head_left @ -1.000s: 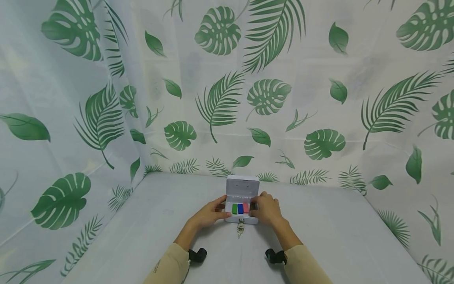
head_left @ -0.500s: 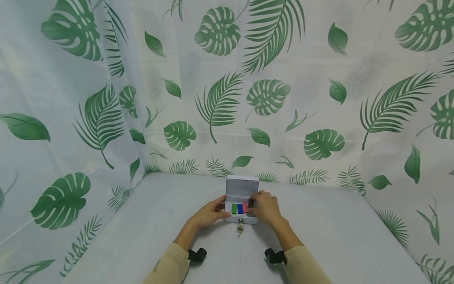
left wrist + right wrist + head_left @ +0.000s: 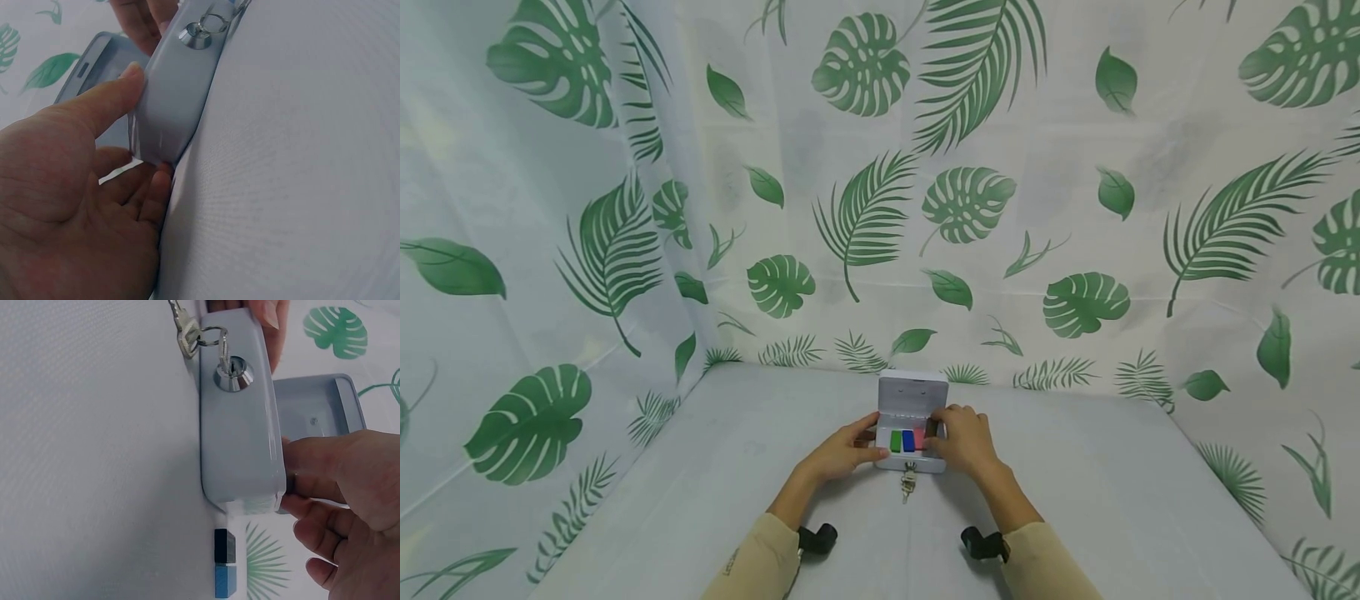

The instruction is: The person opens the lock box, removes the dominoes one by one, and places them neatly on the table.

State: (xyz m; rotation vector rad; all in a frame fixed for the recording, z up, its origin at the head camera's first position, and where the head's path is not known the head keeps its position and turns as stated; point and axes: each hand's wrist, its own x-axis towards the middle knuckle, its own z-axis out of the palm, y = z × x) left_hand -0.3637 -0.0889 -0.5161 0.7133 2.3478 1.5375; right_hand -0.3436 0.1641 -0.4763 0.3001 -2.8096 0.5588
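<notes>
From the head view I see a small grey box (image 3: 912, 425) low in the centre of the frame, standing on the counter (image 3: 1075, 483) with its lid raised upright. Inside lie a green block (image 3: 895, 441), a blue block (image 3: 907, 440) and a pink block (image 3: 918, 438) side by side. My left hand (image 3: 842, 452) rests against the box's left end, and my right hand (image 3: 964, 440) lies over its right end, fingers reaching inside.

In the left wrist view, the left hand's thumb lies straight along the box's rounded front corner, and the other fingers, only slightly bent, rest against its side. A key (image 3: 197, 34) sits in the lock at the top.

In the right wrist view, the right hand's fingers curl over the box's rim, the thumb on its front wall. A bunch of keys (image 3: 186, 331) hangs from the lock at the upper centre.
</notes>
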